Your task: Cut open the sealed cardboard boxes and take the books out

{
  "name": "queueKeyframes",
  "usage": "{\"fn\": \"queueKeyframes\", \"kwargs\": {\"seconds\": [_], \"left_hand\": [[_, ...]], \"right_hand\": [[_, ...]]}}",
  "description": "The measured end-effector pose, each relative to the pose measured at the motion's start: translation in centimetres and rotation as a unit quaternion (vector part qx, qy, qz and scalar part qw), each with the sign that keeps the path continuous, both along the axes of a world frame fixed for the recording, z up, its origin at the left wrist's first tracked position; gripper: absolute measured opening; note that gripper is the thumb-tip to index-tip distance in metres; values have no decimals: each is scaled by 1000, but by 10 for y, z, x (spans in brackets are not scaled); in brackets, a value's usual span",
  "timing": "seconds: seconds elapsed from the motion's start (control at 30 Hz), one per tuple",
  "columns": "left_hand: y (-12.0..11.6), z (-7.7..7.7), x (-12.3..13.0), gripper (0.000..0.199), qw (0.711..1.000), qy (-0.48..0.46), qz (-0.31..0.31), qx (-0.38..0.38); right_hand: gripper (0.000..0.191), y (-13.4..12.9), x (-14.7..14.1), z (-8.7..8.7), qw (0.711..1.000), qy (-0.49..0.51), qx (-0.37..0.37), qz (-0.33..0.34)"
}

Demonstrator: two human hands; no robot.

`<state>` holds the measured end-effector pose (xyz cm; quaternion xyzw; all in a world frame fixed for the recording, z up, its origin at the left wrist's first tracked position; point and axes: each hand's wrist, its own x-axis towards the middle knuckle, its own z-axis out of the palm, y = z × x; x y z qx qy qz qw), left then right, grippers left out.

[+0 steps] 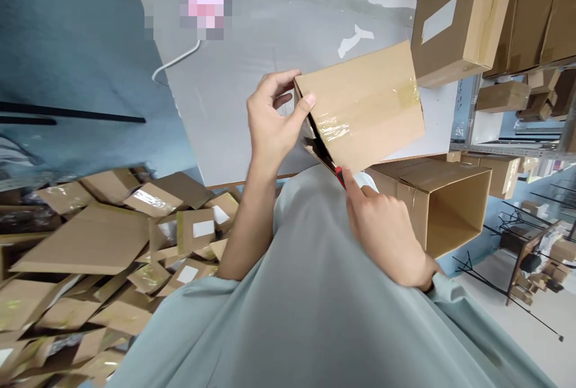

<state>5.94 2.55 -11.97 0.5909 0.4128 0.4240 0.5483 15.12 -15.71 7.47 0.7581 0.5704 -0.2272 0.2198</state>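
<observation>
A brown cardboard box (364, 103) with clear tape across it is tilted at the near edge of the grey table (216, 118). My left hand (276, 115) grips its upper left corner, thumb on the top face and fingers behind. At the box's left end a dark gap shows along the edge, with a flap partly parted. My right hand (382, 220) is closed round a red-handled box cutter (340, 176), index finger laid along it. The cutter's tip is at the lower end of that gap; how deep the blade reaches is hidden.
Many discarded cardboard boxes (85, 238) are heaped on the floor at the left. A large taped carton (450, 22) stands at the table's right end. Below it sits an open carton (454, 208). Shelves (522, 142) with boxes line the right. A white cable (177, 61) crosses the table's left edge.
</observation>
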Motion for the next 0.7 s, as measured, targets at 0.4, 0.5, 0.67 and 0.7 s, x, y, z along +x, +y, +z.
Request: {"fn": "queueKeyframes", "kwargs": {"seconds": [0.4,0.5,0.67,0.7], "left_hand": [[2,-2,11,59,995,24,75,59],[4,7,12,66,990,76,94,69],[-16,52,45,62,933,295,113,170],[-24,62,60,59,923,315,98,200]], "right_hand": [[47,11,226,-100,849,161,397,-310],[49,1,228,-106,831,265,358,-334],[45,-20,219,-98,853,282,299,-321],[44,-23,220,-96,857,281,297,-313]]}}
